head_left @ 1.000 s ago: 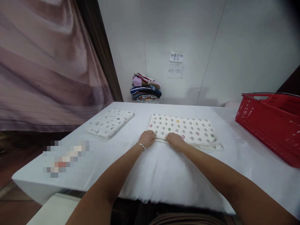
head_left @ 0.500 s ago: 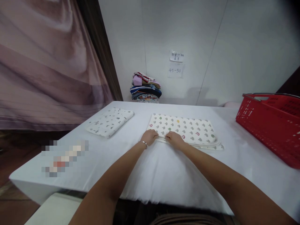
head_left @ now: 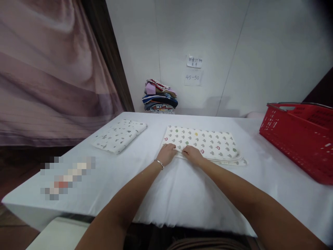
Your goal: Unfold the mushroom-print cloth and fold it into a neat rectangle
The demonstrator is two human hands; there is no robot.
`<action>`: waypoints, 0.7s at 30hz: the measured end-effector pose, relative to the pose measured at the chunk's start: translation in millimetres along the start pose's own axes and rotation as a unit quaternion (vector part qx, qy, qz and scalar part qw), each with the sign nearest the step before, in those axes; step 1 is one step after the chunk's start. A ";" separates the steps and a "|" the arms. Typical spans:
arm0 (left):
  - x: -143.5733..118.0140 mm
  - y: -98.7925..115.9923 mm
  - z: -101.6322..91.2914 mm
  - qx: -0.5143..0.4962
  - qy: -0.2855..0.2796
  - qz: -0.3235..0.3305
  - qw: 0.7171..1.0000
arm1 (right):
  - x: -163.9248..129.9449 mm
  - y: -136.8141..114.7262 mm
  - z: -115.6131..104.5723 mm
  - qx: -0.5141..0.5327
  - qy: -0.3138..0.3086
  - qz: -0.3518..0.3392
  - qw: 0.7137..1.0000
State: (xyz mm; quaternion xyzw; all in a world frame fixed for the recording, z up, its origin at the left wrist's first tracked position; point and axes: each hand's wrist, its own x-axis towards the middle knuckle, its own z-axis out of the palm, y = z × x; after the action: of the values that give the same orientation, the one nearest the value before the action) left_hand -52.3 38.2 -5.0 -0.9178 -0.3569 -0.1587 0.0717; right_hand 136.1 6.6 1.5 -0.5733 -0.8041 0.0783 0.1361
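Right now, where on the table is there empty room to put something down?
Bare tablecloth lies in front of the patterned cloth, around the arms. Another free strip runs between that cloth and the red basket, and a narrower one between it and the smaller folded cloth. It is crowded where the left hand and right hand press the cloth's near edge.

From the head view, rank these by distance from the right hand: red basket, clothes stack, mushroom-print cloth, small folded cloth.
1. Mushroom-print cloth, under the right hand.
2. Small folded cloth, left.
3. Clothes stack at the back wall and red basket at right: too close to call.
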 end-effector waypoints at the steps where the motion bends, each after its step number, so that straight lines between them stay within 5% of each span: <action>1: 1.8 0.2 0.3 0.010 -0.006 0.007 1.000 | -0.3 -0.1 0.2 -0.003 0.002 -0.001 1.000; 10: -4.6 7.1 0.1 0.013 -0.001 0.032 0.999 | -5.1 -1.4 2.0 -0.050 0.011 -0.022 0.998; 21: -10.4 6.4 2.1 -0.038 0.003 -0.018 0.999 | -9.9 -9.6 -2.2 -0.120 -0.015 -0.071 0.990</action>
State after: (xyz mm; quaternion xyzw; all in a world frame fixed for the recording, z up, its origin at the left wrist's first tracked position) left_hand -54.7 27.5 -10.6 -0.9126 -0.3672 -0.1763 0.0345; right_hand 131.2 -5.9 5.1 -0.5258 -0.8483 -0.0203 0.0597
